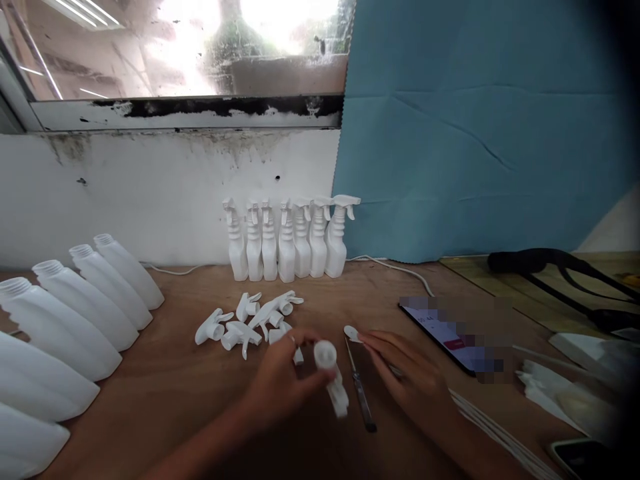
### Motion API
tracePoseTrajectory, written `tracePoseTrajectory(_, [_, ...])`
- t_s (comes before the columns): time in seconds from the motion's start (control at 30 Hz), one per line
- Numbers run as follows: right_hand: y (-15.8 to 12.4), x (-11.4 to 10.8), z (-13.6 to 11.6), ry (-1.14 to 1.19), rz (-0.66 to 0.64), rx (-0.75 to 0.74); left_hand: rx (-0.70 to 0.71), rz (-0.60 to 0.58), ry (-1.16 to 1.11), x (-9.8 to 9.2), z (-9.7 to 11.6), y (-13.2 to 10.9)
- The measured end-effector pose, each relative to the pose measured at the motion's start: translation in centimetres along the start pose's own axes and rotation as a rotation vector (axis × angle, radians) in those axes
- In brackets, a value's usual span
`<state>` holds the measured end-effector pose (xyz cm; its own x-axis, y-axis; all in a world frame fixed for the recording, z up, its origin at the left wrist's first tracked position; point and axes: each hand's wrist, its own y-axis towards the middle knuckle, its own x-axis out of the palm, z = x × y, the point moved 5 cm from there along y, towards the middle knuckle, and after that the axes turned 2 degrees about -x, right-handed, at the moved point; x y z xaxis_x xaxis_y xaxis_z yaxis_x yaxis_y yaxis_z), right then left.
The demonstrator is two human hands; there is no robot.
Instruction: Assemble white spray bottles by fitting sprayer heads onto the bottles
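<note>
My left hand grips a white trigger spray head, its round collar turned up toward me; the spray head is a little blurred. Between the fingertips of my right hand is a small white disc. Part of a thin item shows under that hand's fingers, too hidden to name. A slim metal tool with a dark end lies on the table between my hands. Several loose white spray heads lie in a pile just beyond my left hand, which partly covers the nearest.
Several white bottles with spray heads stand against the wall. Open-necked white bottles line the left side. To the right are a phone, thin white sticks, plastic bags and a black strap. A white cable runs along the back.
</note>
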<state>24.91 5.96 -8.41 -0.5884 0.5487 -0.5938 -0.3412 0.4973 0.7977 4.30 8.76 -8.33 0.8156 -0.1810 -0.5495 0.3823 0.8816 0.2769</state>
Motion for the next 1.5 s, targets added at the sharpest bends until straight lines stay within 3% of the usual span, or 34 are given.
tracePoseTrajectory(0.1, [-0.2,0.6,-1.8,0.127,-0.009,0.02,-0.059,-0.074,-0.226,1.1,-1.2,-3.4])
tracePoseTrajectory(0.17, [-0.2,1.2,-3.4,0.192,-0.046,-0.048,-0.084,-0.084,-0.262,1.5,-2.2,-4.6])
tracePoseTrajectory(0.27, [-0.1,1.8,-5.7,0.272,-0.153,-0.191,-0.051,-0.097,-0.203,1.6,-2.7,-4.9])
tracePoseTrajectory(0.37, [0.2,2.1,-6.8,0.347,-0.266,-0.195,0.026,-0.123,-0.16,1.4,-2.4,-4.8])
tracePoseTrajectory(0.6, [-0.4,2.3,-6.7,0.394,-0.258,-0.14,0.133,-0.137,-0.009,1.2,-2.1,-5.2])
tracePoseTrajectory(0.73, [-0.6,2.9,-6.7,0.373,-0.305,-0.132,0.349,-0.158,0.178,0.9,-1.0,-5.2])
tracePoseTrajectory(0.83, [-0.3,3.2,-6.8,0.374,-0.383,-0.121,0.416,-0.172,0.266,0.7,-0.6,-5.0])
tracePoseTrajectory(1.03, [-0.4,3.4,-6.7,0.425,-0.433,-0.031,0.464,-0.131,0.252,0.4,-0.6,-5.0])
tracePoseTrajectory(1.27, [-0.7,3.4,-7.8,0.269,-0.42,-0.079,0.448,-0.13,0.25,0.5,-0.7,-5.1])
tracePoseTrajectory(1.4, [-0.4,3.3,-7.7,0.436,-0.488,0.077,0.404,-0.181,0.243,0.7,-0.9,-5.3])
tracePoseTrajectory(1.5, [0.1,2.4,-5.6,0.46,-0.411,0.172,0.377,-0.168,0.232,0.7,-1.0,-5.4])
